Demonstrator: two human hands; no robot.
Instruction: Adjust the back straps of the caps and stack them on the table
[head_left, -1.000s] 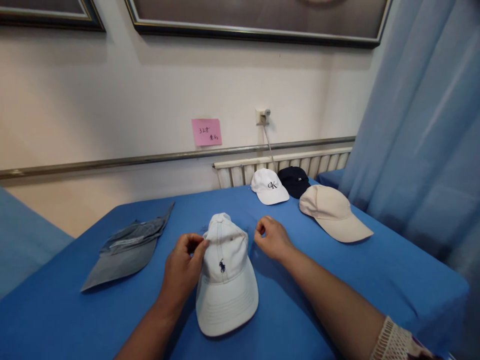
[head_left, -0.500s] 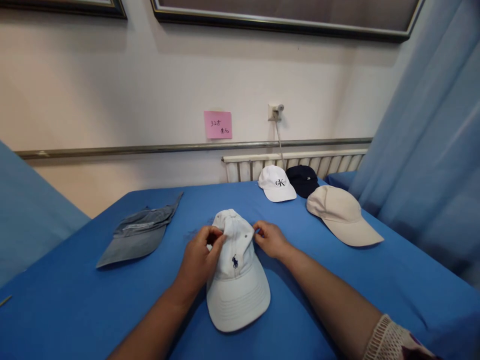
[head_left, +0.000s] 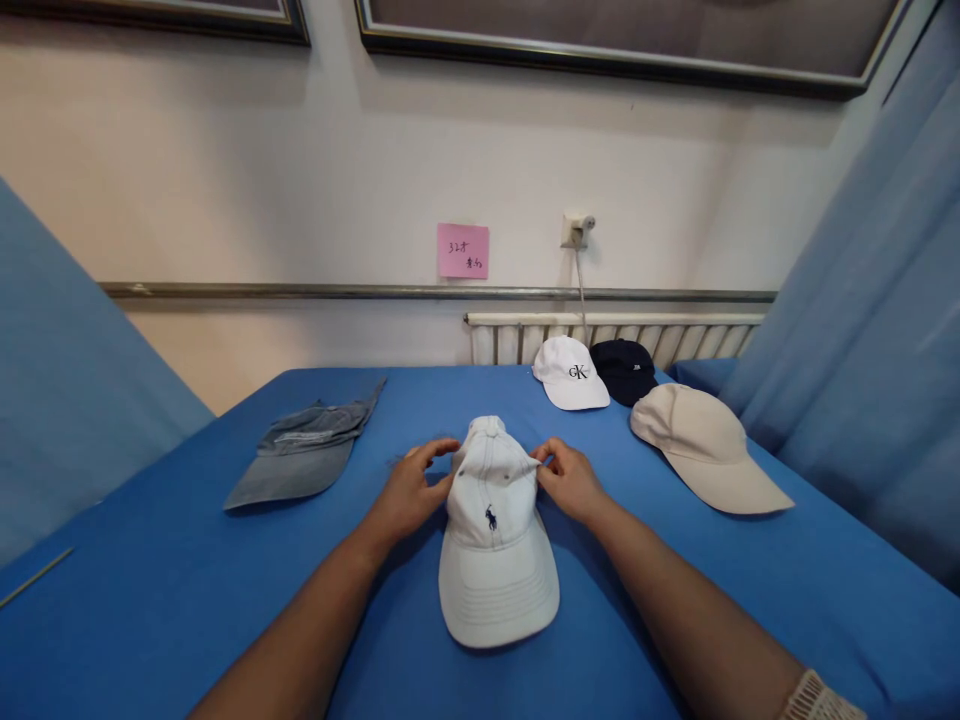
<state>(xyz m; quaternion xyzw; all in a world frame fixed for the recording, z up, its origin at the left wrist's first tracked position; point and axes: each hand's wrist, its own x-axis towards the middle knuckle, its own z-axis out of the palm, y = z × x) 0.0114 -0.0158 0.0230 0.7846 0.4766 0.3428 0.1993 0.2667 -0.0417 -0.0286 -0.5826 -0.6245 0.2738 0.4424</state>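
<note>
Compared with half a second ago, your left grip (head_left: 409, 492) is off the crown's front and at its left edge, thumb and fingers parted, while your right grip (head_left: 571, 482) pinches the right edge. Keep any tug light and level on matching spots — uneven pulling could twist the soft fabric. Between your hands on the blue-covered worktop (head_left: 187, 610), the pale cap (head_left: 493, 555) looks slightly puckered — navy rider emblem in front, stitched brim towards you.
</note>
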